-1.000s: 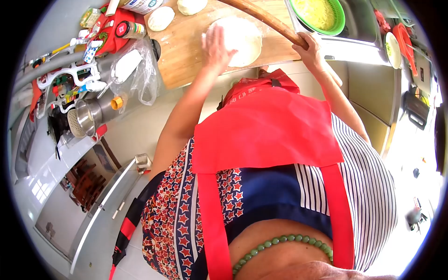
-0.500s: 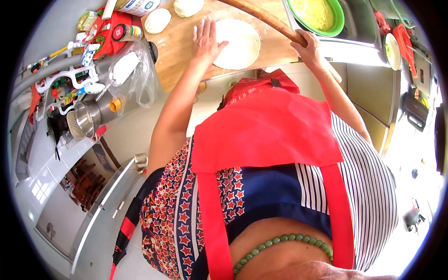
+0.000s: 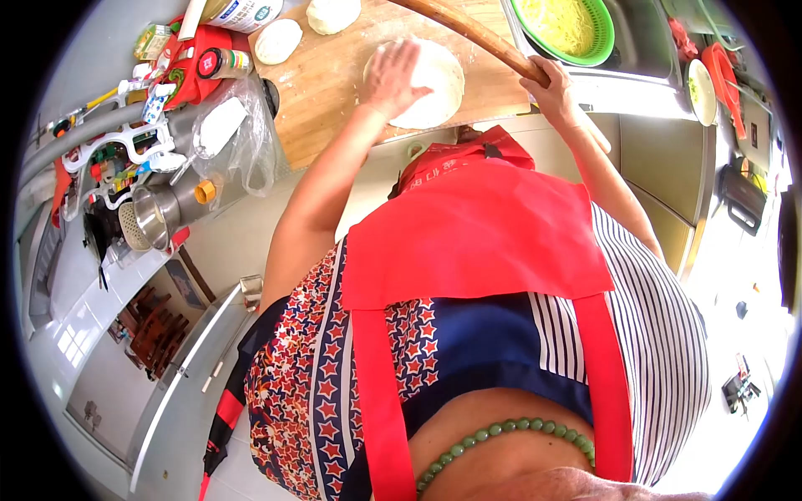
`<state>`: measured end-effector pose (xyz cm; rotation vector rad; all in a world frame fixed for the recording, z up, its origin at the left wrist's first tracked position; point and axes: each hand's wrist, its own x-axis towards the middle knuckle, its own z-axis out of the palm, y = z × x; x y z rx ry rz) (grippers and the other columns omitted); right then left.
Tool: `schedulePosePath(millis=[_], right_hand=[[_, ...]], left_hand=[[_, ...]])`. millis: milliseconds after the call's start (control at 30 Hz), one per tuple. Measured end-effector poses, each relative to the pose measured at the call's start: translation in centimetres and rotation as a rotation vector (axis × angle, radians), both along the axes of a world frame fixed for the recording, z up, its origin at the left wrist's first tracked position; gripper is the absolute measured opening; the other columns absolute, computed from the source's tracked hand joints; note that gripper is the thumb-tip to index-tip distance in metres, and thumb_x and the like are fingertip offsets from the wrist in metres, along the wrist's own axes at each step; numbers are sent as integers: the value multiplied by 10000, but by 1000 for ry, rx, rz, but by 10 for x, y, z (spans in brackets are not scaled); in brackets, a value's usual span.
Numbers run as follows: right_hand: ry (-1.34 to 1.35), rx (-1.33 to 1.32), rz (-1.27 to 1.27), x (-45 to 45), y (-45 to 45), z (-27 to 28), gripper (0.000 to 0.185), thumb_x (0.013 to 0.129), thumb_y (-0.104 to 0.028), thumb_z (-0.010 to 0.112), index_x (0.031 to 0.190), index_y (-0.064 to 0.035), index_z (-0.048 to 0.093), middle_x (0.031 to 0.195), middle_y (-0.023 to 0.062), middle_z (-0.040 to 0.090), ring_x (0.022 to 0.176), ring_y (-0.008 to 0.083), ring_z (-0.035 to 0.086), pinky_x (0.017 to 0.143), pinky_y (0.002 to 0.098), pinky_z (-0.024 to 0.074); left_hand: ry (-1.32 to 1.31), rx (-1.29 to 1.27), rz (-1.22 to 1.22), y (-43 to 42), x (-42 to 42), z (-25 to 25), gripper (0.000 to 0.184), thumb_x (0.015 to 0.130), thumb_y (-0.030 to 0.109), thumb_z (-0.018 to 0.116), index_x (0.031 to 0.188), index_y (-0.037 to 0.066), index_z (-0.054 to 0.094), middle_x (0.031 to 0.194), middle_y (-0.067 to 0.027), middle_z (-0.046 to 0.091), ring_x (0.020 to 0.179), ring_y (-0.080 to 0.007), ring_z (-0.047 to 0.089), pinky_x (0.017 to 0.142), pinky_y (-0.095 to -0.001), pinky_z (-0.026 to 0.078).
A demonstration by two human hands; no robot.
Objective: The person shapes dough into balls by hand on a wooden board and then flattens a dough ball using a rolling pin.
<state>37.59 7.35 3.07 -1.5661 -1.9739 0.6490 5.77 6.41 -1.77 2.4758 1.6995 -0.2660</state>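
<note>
A flat round sheet of dough (image 3: 441,83) lies on the wooden board (image 3: 322,104). My left hand (image 3: 393,79) rests palm down over its left part, fingers stretched out, and covers that side of it. My right hand (image 3: 550,88) is wrapped round the near end of a long wooden rolling pin (image 3: 476,35), which slants up to the left above the board, beyond the dough. Two balls of dough, one at the left (image 3: 278,42) and another beside it (image 3: 332,13), sit at the back left of the board.
A green basket of pale yellow shreds (image 3: 606,37) stands by the sink (image 3: 643,42) at the right. At the left are a spice jar (image 3: 224,63), a plastic bag (image 3: 255,142) and a metal pot (image 3: 154,213). A white bowl (image 3: 702,92) sits far right.
My left hand has moved right, from the dough sheet's left edge and the board beside it onto the sheet. My right hand keeps its grip on the rolling pin, almost unmoved.
</note>
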Motion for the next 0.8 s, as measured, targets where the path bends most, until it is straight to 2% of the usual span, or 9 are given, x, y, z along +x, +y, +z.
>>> schedulePosePath(millis=[100,167,233,267,367,467,567,667,800], right_hand=[[7,-14,-2,1,0,-2,406,754,-240,737,1108,-71,632,995,118,645,942,309,594,856,389,469],[6,-35,-13,2,-1,2,401,753,-240,737,1102,-71,634,985,118,646,938,310,594,853,388,470],[16,2,-18,5,2,-2,398,751,-242,737,1098,-75,637,968,116,646,927,310,594,846,388,471],[22,17,-18,5,1,-4,397,750,-243,737,1096,-76,639,960,115,646,921,310,594,843,389,472],[23,0,-13,3,3,-4,391,750,-245,736,1092,-80,641,944,112,646,907,312,593,835,392,472],[9,18,-9,2,1,-2,385,752,-248,733,1089,-86,641,941,112,647,906,312,593,833,397,471],[19,14,-10,4,1,-1,385,752,-250,731,1089,-89,641,940,111,647,910,311,594,833,396,470],[11,2,-7,5,1,-2,388,753,-255,729,1093,-89,640,945,111,646,914,311,594,835,395,469],[8,18,-12,4,3,-4,392,759,-262,726,1098,-86,638,949,116,645,915,311,595,840,393,468]], left_hand=[[-6,-62,-157,-29,26,11,902,877,708,348,1524,133,96,1597,-65,61,1469,-238,70,1198,-418,55],[-233,92,-310,-31,19,8,794,881,557,535,1477,95,285,1545,-103,253,1423,-282,249,1179,-433,194],[-554,225,-169,6,1,-15,596,858,284,669,1372,77,452,1443,-129,416,1334,-314,397,1126,-438,320],[-511,381,-15,18,3,-2,534,791,183,724,1276,52,540,1319,-152,523,1224,-336,498,1037,-426,413],[-372,173,23,49,-4,18,452,732,223,778,1107,80,571,1186,-163,587,1111,-359,555,905,-434,473],[-271,-94,38,58,3,34,400,721,242,789,1010,69,573,1067,-159,651,1032,-335,611,865,-431,489],[-326,-117,149,55,-9,23,434,737,256,778,1068,56,579,995,-168,679,980,-317,643,838,-430,499],[-427,79,252,51,-41,7,463,761,254,756,1149,86,568,923,-184,671,955,-333,641,814,-441,498],[-308,-51,650,25,-67,32,600,789,305,729,1305,104,497,1230,-170,571,1158,-337,536,923,-467,438]])
